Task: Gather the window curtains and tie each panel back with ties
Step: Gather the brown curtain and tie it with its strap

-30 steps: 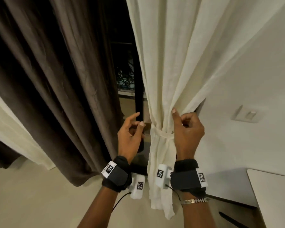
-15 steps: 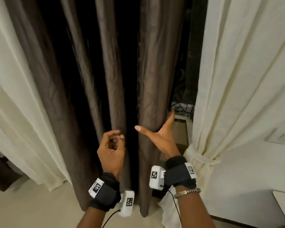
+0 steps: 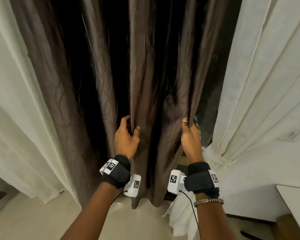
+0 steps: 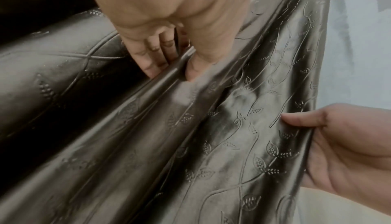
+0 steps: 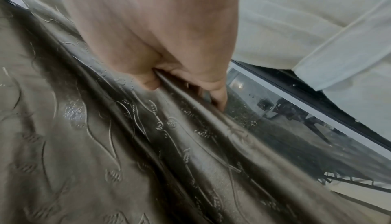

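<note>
Brown curtain (image 3: 142,84): hangs in the middle between two cream panels, folds running top to bottom; half a second ago neither hand held it, now both grip it
Left hand (image 3: 126,139): raised, back toward the camera; fingers (image 4: 156,55) and thumb curled round one upright fold
Right hand (image 3: 190,137): raised beside it, well apart; thumb and fingers pinch the curtain's right edge (image 5: 169,83); a second ago it was at the cream panel
Cream curtain (image 3: 260,84): right side, gathered and bound by its tie (image 3: 215,158)
Cream panel, left (image 3: 16,101): hangs loose
</note>
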{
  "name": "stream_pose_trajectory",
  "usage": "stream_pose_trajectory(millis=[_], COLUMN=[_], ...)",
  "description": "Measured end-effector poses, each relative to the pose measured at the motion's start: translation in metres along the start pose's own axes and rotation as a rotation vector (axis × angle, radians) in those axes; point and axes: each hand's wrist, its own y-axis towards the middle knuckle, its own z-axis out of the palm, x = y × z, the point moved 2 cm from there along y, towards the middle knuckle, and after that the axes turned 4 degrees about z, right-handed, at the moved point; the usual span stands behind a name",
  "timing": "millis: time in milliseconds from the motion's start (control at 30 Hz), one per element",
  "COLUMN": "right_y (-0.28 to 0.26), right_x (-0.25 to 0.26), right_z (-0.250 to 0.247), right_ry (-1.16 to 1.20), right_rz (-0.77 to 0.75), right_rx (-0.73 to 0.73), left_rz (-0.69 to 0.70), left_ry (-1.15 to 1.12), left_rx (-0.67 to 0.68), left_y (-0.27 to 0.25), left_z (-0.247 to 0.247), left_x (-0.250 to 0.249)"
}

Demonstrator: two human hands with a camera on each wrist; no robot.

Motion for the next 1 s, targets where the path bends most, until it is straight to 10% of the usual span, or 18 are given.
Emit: stream_pose_trajectory(millis=[233, 467, 533, 733, 1000], right_y=[-0.014, -0.004, 0.007, 0.013, 0.009], right_x=[-0.019, -0.034, -0.041, -0.045, -0.040], right_z=[0.020, 0.057, 0.062, 0.064, 0.090], right_ry=[0.148, -0.047, -0.029, 0.042, 0.046], right_rz=[0.063, -0.025, -0.014, 0.089, 0.141], right_rx=[0.117, 0.194, 0.095, -0.008, 0.050], left_rz=[0.167, 0.225, 0.218, 0.052, -0.046], left_ry=[0.061, -0.087, -0.102, 0.092, 0.131], left_rx=[0.058, 0.641, 0.543, -0.422, -0.103], left_y=[-0.028, -0.034, -0.033, -0.024, 0.015], left_z=[0.020, 0.026, 0.012, -0.048, -0.040], left_x=[-0.014, -0.017, -0.018, 0.002, 0.034])
